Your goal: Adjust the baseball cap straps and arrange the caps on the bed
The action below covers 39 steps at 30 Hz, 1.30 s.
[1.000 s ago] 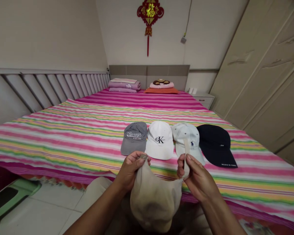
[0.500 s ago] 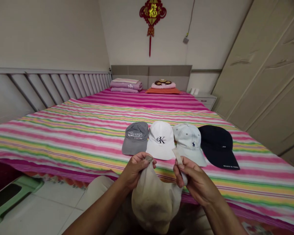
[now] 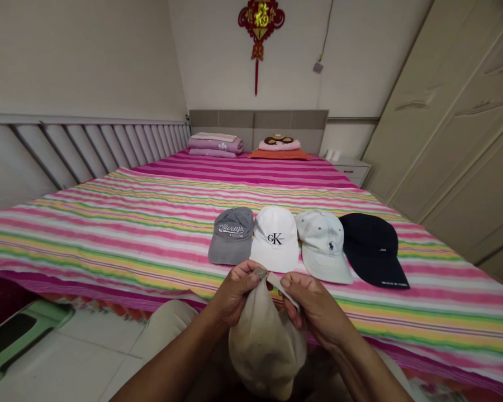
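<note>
A beige cap (image 3: 268, 340) hangs between my hands over my lap, its back strap undone. My left hand (image 3: 241, 290) pinches the strap end with the metal buckle (image 3: 260, 273). In my right hand (image 3: 308, 301) is the loose fabric strap (image 3: 283, 289), its tip at the buckle; whether it has entered the buckle I cannot tell. Just beyond, in a row on the bed, lie a grey cap (image 3: 231, 237), a white cap (image 3: 275, 240), a pale blue cap (image 3: 323, 245) and a black cap (image 3: 375, 248).
A striped sheet (image 3: 109, 223) covers the bed. Folded purple bedding (image 3: 216, 146) and a pink and orange stack (image 3: 279, 148) sit by the headboard (image 3: 222, 120). A green stool (image 3: 42, 318) stands at lower left, a nightstand (image 3: 352, 170) at back right, a wardrobe (image 3: 444, 139) along the right.
My right hand has moved left with the strap, bringing its tip from well apart up to the buckle. My left hand has stayed nearly in place. The row of caps is unchanged.
</note>
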{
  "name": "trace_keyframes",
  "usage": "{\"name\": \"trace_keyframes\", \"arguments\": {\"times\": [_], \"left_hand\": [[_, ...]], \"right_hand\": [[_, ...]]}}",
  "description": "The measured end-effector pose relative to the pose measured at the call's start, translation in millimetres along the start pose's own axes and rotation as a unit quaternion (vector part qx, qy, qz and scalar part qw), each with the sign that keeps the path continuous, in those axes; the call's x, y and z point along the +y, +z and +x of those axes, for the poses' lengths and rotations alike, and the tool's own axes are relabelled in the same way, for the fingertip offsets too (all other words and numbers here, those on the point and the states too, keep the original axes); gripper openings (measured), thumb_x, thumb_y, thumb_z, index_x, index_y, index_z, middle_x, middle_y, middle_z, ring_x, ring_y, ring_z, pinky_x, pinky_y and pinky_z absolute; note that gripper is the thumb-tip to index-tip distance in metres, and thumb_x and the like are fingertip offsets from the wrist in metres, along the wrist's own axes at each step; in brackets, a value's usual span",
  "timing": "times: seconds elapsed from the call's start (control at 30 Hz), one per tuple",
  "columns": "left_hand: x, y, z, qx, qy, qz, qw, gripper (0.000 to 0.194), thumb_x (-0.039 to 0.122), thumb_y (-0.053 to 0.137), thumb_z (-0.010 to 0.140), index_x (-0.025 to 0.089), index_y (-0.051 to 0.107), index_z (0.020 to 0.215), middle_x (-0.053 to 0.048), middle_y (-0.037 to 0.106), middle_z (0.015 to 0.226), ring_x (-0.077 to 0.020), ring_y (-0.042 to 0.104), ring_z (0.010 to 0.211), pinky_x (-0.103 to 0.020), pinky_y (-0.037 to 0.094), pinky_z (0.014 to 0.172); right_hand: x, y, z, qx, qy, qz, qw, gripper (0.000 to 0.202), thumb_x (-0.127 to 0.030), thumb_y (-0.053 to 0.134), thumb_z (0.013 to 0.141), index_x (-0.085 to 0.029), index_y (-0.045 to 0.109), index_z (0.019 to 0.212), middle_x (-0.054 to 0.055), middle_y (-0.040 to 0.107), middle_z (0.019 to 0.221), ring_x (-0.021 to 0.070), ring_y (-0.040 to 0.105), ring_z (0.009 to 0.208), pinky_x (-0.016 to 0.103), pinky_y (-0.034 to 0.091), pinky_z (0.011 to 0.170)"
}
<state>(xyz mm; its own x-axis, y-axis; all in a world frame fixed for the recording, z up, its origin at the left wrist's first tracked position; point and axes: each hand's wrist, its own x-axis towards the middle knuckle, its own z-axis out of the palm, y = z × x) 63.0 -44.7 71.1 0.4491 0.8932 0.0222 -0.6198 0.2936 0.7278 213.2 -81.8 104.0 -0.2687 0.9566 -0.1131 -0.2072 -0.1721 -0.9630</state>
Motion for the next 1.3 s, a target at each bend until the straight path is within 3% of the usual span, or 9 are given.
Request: {"name": "trace_keyframes", "arguments": {"times": [0.27, 0.63, 1.13, 1.3], "left_hand": [[-1.1, -1.3, -0.2, 0.002, -0.005, 0.000, 1.000, 0.029, 0.027, 0.074, 0.054, 0.014, 0.055, 0.072, -0.001, 0.061, 0.060, -0.0113, 0.056, 0.051, -0.023, 0.042, 0.052], [-1.1, -1.7, -3.8, -0.005, 0.001, 0.007, 1.000, 0.027, 0.021, 0.075, 0.053, 0.012, 0.058, 0.071, -0.001, 0.061, 0.062, -0.0104, 0.056, 0.053, -0.022, 0.043, 0.053], [-4.1, 1.4, -8.2, -0.037, 0.000, 0.074, 0.997, 0.021, 0.022, 0.071, 0.060, 0.014, 0.059, 0.075, 0.000, 0.059, 0.063, -0.0089, 0.053, 0.056, -0.020, 0.038, 0.055], [-7.9, -2.2, -8.8, -0.035, 0.023, 0.055, 0.998, 0.021, 0.020, 0.071, 0.059, 0.015, 0.059, 0.076, -0.001, 0.060, 0.069, -0.0108, 0.056, 0.059, -0.023, 0.042, 0.058]], "right_hand": [[4.6, 3.0, 2.9, -0.023, 0.014, 0.002, 1.000, 0.030, -0.042, 0.053, 0.075, -0.016, 0.048, 0.061, -0.005, 0.047, 0.035, 0.0046, 0.031, 0.030, 0.019, 0.020, 0.037], [1.9, 8.0, 2.2, 0.003, 0.021, -0.001, 1.000, 0.030, -0.042, 0.055, 0.072, -0.017, 0.046, 0.057, -0.006, 0.046, 0.033, 0.0054, 0.031, 0.030, 0.020, 0.021, 0.037], [8.3, 6.3, 3.5, 0.021, -0.022, -0.105, 0.994, 0.032, -0.044, 0.053, 0.074, -0.016, 0.049, 0.059, -0.004, 0.050, 0.041, 0.0052, 0.036, 0.033, 0.018, 0.025, 0.038], [9.8, 6.3, 2.5, 0.018, -0.030, -0.043, 0.998, 0.027, -0.042, 0.054, 0.074, -0.017, 0.046, 0.066, -0.006, 0.051, 0.047, 0.0046, 0.038, 0.035, 0.018, 0.027, 0.040]]}}
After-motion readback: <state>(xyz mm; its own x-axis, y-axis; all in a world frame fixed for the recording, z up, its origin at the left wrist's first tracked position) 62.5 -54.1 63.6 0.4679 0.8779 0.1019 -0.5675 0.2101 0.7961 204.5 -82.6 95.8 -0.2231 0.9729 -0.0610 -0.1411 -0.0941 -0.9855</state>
